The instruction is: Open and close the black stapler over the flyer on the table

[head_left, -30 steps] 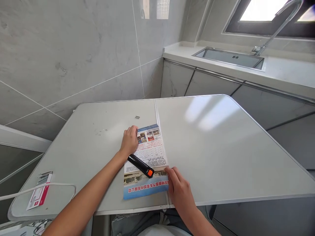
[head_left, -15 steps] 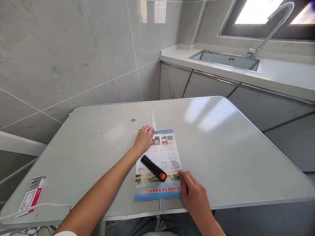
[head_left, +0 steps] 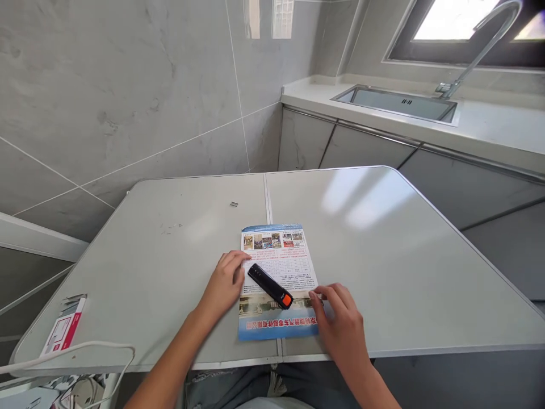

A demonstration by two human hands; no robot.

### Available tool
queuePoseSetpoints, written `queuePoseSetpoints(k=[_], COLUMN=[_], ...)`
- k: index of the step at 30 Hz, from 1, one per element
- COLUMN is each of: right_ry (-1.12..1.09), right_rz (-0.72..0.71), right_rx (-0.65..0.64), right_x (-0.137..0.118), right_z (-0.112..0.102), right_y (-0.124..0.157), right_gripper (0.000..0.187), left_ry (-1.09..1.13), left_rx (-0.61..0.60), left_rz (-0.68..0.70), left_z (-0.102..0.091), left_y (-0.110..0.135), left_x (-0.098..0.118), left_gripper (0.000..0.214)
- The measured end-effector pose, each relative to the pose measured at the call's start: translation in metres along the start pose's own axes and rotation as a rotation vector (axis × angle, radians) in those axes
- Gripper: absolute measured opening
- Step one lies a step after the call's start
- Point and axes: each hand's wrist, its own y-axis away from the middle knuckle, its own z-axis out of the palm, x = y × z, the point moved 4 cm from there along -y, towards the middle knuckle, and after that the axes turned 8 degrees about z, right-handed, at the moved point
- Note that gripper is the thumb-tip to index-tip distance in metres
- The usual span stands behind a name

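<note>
A printed flyer [head_left: 284, 258] with blue bands and small photos lies flat near the front edge of a grey folding table [head_left: 383, 238]. A black stapler with an orange end [head_left: 270, 286] rests diagonally on the flyer. My left hand [head_left: 224, 284] lies on the flyer's left edge, fingers stretched out, just beside the stapler's black end. My right hand [head_left: 339, 318] rests at the flyer's lower right corner, fingers apart and touching the paper close to the orange end. Neither hand holds anything.
A small strip of staples [head_left: 234, 204] lies farther back on the table. A red and white box [head_left: 63, 331] and a white cable [head_left: 68, 353] sit at the front left corner. A counter with a sink [head_left: 395, 102] and tap [head_left: 481, 51] stands behind on the right.
My left hand has slid back from the flyer's top left corner to its left edge beside the stapler. My right hand moved slightly inward. The flyer lies where it was half a second ago.
</note>
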Motion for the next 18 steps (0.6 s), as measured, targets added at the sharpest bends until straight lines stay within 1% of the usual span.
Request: queuePoseSetpoints(k=[1,2,3,4,5,6,7,8,10,11,13,14,16,18], right_ry=[-0.040,-0.073,-0.084,-0.077,-0.067,-0.056,-0.046,-0.033,-0.004,0.009,0.012,-0.003,-0.062,-0.140], right_rz=[-0.032,-0.059,-0.069,-0.072,-0.072,-0.073,-0.079,-0.091,-0.126,-0.145,-0.185,-0.204,-0.235,-0.249], right_rx=[-0.037,-0.094,-0.157,-0.217,-0.264,-0.307,-0.344,-0.368,-0.366,-0.347,-0.314,-0.318,-0.337,-0.301], right_x=[-0.007,-0.015,-0.023,-0.030,-0.035,-0.039,-0.042,-0.044,-0.042,-0.040,-0.032,-0.028,-0.018,-0.010], right_z=[0.003,0.007,0.013,0.019,0.024,0.030,0.034,0.037,0.038,0.036,0.034,0.034,0.036,0.038], right_y=[-0.004,-0.008,-0.012,-0.016,-0.018,-0.021,-0.023,-0.025,-0.031,-0.035,-0.042,-0.046,-0.051,-0.053], right_gripper=[0.010,0.012,0.023,0.038,0.047,0.049,0.043,0.034,0.018,0.015,0.017,0.018,0.022,0.027], left_ry=[-0.008,-0.017,-0.024,-0.028,-0.033,-0.040,-0.049,-0.058,-0.074,-0.078,-0.076,-0.073,-0.065,-0.055], left_rx=[-0.009,-0.016,-0.024,-0.034,-0.043,-0.050,-0.055,-0.056,-0.053,-0.048,-0.036,-0.030,-0.018,-0.004], left_rz=[0.011,0.022,0.031,0.038,0.045,0.052,0.060,0.066,0.076,0.080,0.093,0.098,0.105,0.102], left_z=[0.005,0.010,0.015,0.018,0.021,0.022,0.024,0.025,0.026,0.027,0.027,0.027,0.027,0.026], left_y=[0.009,0.016,0.021,0.024,0.026,0.027,0.028,0.028,0.030,0.030,0.031,0.031,0.031,0.031], left_x=[0.002,0.004,0.006,0.007,0.007,0.007,0.006,0.005,0.002,0.001,-0.001,-0.002,-0.003,-0.003], left_gripper=[0.033,0.038,0.043,0.047,0.048,0.048,0.047,0.047,0.045,0.043,0.038,0.035,0.031,0.028])
